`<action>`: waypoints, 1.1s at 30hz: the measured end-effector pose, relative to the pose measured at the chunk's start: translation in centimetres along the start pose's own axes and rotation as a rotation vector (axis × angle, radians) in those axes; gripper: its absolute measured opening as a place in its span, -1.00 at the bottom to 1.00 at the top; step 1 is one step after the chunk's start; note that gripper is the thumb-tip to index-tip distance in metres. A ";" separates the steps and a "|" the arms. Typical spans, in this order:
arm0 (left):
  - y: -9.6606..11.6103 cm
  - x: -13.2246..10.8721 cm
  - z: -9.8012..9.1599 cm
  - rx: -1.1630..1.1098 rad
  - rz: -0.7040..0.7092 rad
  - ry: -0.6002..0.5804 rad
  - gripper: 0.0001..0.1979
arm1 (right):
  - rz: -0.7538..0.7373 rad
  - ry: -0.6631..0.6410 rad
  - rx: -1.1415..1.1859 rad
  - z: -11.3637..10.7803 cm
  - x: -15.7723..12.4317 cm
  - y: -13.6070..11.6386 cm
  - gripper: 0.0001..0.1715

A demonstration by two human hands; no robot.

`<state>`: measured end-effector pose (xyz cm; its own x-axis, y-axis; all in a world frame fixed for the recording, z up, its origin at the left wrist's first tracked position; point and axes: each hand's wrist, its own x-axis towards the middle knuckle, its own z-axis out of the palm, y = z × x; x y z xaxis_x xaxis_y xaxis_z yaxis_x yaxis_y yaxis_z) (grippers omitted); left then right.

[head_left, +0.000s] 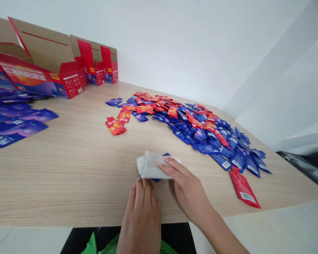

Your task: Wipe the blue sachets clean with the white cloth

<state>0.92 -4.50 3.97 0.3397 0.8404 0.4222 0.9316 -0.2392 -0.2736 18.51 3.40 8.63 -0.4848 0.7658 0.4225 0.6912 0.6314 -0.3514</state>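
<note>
White folded pouch (151,165) lay on the wood-grain table (69,187), a blue sachet (166,154) tucked beneath it. Right hand (185,187) closed over the pouch, fingers across its top; left hand (141,218) at its near edge, fingertips touching, grip unclear. Beyond the pouch, a heap of blue and red sachets (198,130); to its right, a lone red sachet (245,188); far left, blue sachets (13,125) and open red cartons (39,60)

Small packing room or workroom, not clearly a shop or a home. Evidence: long wood-grain table (69,169) covered in heaps of printed blue and red sachets (198,134), open red retail cartons (69,79) lined up along the back, plain white walls (175,46), pale tiled floor (281,225).
</note>
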 end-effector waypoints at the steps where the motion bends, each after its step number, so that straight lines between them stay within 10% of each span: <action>1: -0.1 0.0 -0.1 0.007 0.003 -0.011 -0.54 | -0.032 -0.023 -0.004 0.6 0.2 -0.2 -0.26; 10: 0.2 -0.4 0.4 0.016 -0.017 0.033 -0.47 | 0.313 0.014 -0.209 -2.3 0.0 4.7 -0.30; 17: 0.2 -0.5 0.8 -0.090 -0.047 -0.029 -0.49 | -0.049 -0.041 0.015 0.3 0.5 -0.4 -0.29; 25: 0.2 -0.6 0.7 -0.081 -0.037 0.010 -0.45 | 0.299 0.062 -0.174 -2.1 -0.3 5.1 -0.35; 33: 0.1 -0.2 0.4 -0.023 -0.016 -0.051 -0.49 | -0.052 -0.030 -0.030 0.6 -0.1 0.0 -0.22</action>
<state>0.88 -4.50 3.55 0.3181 0.8680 0.3812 0.9399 -0.2362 -0.2466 18.23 3.35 8.09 -0.5361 0.7356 0.4141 0.6804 0.6669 -0.3038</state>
